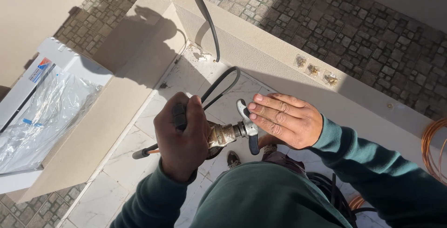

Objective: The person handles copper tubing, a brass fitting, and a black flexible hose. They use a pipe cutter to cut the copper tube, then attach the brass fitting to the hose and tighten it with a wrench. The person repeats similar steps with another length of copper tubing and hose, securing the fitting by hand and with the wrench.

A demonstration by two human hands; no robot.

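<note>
My left hand [181,135] is clamped in a fist round the black grip of a flaring tool [223,134], thumb side up, knuckles toward the camera. My right hand [286,118] is flat and open, fingers [270,109] together, the palm pressed against the silvery wing handle [247,123] at the tool's end; it grips nothing.

The tool sits between my two hands, held in the air above the pale tiled floor [125,163]. Its middle is a stubby brass-coloured barrel, scuffed and dull, and I judge it dense and heavy for its bulk, quite rigid. The grip looks rubbery, so my left hand should not slip there. The wing handle is smooth cast metal, rounded at the tips, likely slick; the palm or the fingertips on its ends are the place to bear on it.

Out past my left fist, a thin tube [144,152] in a dark sleeve sticks out, a bit of bare copper showing. Copper that thin I take to be soft and easily kinked. Beyond my hands a black cable [212,27] loops up over the beige ledge [260,46]. Three small brass fittings [314,70] sit on that ledge. Far to my left lies a crinkled clear plastic bag [42,116].
</note>
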